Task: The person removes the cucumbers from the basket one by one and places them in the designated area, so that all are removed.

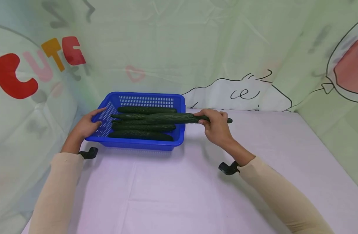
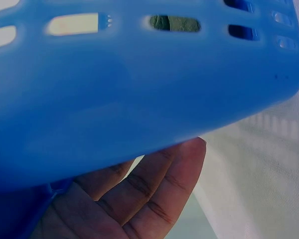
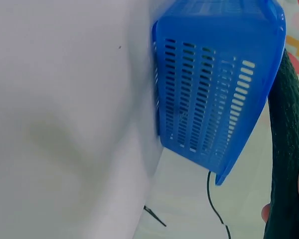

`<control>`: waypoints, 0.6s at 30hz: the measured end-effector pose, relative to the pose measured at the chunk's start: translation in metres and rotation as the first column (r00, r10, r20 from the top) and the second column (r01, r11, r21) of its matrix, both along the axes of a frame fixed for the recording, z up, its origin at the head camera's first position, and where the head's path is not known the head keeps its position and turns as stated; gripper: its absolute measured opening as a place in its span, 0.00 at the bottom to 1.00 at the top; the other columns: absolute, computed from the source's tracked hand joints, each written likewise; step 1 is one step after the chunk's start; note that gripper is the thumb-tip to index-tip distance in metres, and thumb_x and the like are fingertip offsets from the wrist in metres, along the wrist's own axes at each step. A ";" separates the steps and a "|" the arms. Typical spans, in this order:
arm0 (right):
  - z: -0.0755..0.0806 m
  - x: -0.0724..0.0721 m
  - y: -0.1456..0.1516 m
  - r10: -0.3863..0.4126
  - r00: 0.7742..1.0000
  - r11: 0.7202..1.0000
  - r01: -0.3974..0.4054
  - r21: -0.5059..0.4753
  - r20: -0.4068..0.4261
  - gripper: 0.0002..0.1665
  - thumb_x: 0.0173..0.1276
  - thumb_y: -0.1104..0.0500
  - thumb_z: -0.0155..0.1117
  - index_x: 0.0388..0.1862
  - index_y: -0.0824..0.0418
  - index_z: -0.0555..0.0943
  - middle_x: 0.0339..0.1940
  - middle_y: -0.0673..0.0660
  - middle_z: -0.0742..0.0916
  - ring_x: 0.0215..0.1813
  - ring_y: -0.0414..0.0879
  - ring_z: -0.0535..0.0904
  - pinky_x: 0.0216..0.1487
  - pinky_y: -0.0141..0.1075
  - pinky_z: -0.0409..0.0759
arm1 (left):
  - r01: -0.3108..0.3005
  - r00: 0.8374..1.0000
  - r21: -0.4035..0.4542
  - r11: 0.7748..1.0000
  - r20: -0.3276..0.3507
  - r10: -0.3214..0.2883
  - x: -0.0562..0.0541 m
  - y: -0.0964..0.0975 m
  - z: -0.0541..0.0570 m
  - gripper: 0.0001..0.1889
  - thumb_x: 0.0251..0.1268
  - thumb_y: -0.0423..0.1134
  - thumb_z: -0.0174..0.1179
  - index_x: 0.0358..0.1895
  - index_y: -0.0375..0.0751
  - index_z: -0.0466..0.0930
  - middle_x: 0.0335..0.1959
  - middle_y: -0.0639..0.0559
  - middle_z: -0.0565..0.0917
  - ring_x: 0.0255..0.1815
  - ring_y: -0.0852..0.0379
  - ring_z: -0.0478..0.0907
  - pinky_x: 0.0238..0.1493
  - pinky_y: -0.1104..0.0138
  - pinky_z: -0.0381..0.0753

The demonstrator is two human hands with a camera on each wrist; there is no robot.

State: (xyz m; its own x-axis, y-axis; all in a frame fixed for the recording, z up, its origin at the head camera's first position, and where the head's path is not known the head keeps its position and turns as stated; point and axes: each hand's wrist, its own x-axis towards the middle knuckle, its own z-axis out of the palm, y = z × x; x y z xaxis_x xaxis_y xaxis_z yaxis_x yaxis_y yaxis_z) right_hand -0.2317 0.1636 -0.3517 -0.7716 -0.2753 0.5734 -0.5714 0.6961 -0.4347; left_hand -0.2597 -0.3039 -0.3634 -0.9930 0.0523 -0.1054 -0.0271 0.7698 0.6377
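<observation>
A blue perforated plastic basket point(image 1: 135, 142) stands on the table with several dark green cucumbers point(image 1: 142, 135) lying lengthwise in it. At its left end my left hand point(image 1: 86, 126) holds the rim, and the left wrist view shows fingers point(image 2: 164, 194) against the outside of the basket wall point(image 2: 114, 104). My right hand point(image 1: 218, 128) grips one cucumber point(image 1: 181, 118) near its right end. That cucumber reaches level over the basket's right rim, its left end above the others. In the right wrist view the held cucumber point(image 3: 286, 134) passes beside the basket's end wall point(image 3: 204, 99).
A pale pinkish-white cloth covers the table point(image 1: 179, 191). Behind it hangs a light green printed curtain point(image 1: 167, 48) with letters and drawings, close to the basket's back edge. Black wrist cameras point(image 1: 229, 168) sit on both wrists.
</observation>
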 end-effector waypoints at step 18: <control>-0.005 -0.015 0.040 -0.017 0.999 1.000 0.016 -0.020 -0.045 0.14 0.63 0.70 0.65 0.47 0.60 0.84 0.44 0.60 0.89 0.45 0.57 0.83 0.56 0.58 0.59 | -0.015 1.000 0.022 1.000 0.012 0.015 0.001 0.001 0.000 0.34 0.73 0.33 0.43 0.80 0.54 0.47 0.77 0.26 0.50 0.70 0.22 0.59 0.63 0.34 0.66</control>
State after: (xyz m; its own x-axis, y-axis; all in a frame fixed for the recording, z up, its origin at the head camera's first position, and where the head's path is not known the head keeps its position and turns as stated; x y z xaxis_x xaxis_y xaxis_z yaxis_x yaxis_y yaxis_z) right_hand -0.2465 0.2032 -0.3567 -0.7490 -0.2508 0.6133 -0.5792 0.6974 -0.4222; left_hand -0.2591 -0.3030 -0.3635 -0.9925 0.0396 -0.1160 -0.0463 0.7551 0.6540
